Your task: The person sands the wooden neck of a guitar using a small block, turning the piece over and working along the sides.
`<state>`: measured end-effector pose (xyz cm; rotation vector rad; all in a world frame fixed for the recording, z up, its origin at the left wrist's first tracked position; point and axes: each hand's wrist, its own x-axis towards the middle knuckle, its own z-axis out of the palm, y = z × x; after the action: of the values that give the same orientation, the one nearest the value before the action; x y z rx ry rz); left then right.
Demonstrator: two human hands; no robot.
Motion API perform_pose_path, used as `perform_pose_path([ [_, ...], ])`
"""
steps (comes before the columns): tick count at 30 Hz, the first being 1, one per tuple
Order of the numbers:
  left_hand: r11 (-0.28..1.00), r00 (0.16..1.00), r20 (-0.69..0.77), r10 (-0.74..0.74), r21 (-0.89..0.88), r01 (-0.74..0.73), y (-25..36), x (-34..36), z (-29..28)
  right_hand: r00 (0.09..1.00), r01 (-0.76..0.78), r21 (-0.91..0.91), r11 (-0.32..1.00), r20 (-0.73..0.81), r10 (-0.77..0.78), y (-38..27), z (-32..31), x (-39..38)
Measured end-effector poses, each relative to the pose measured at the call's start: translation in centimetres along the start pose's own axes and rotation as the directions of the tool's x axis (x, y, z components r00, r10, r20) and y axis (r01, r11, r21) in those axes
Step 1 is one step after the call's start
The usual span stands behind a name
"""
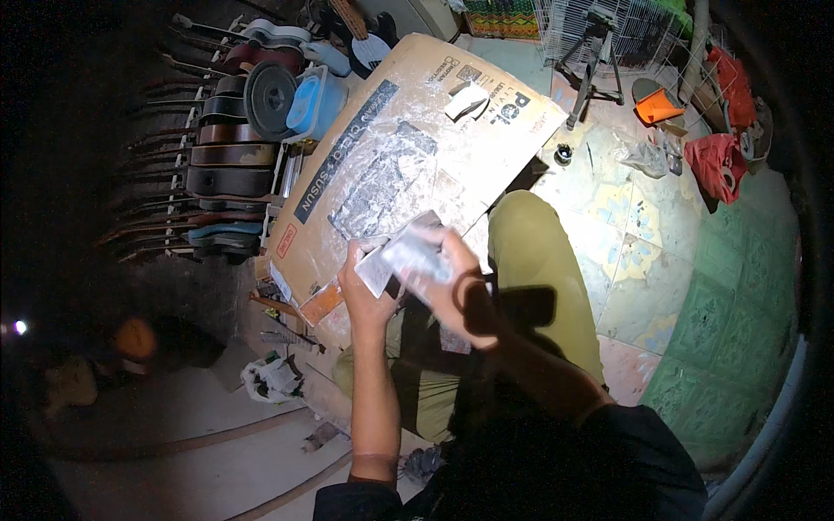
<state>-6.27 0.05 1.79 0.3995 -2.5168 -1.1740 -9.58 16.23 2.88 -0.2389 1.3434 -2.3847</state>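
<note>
A flattened cardboard box [408, 156], smeared with white dust, is lying across the middle of the floor. At ten o'clock a row of guitar bodies [228, 156] is standing in a rack, with a blue plastic tub [314, 100] just beside it. At one o'clock a black tripod [595, 56] is standing before a wire cage [625, 26]. At two o'clock an orange cloth [658, 107] and red bags [717, 161] are lying on patterned floor tiles [721, 304].

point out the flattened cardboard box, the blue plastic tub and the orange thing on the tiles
flattened cardboard box [486, 165]: head view, on a bare brown patch near its right edge
blue plastic tub [306, 102]: head view, on its side wall
orange thing [656, 107]: head view, on the middle of its top face
</note>
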Motion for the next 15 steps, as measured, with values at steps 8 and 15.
perform_pose_path([
  [8, 0.945, 0.988, -0.092, -0.121, -0.317, 0.086, -4.1, -1.2, 1.2, 0.968, 0.241, -0.489, 0.838, 0.059, -0.244, 0.4, 1.1, -1.1],
  [15, 0.991, 0.983, -0.174, 0.063, -0.105, -0.082, -2.6, -1.9, 2.4, 0.990, 0.082, -0.295, 0.952, -0.088, -0.113, -0.3, 1.0, -0.6],
])
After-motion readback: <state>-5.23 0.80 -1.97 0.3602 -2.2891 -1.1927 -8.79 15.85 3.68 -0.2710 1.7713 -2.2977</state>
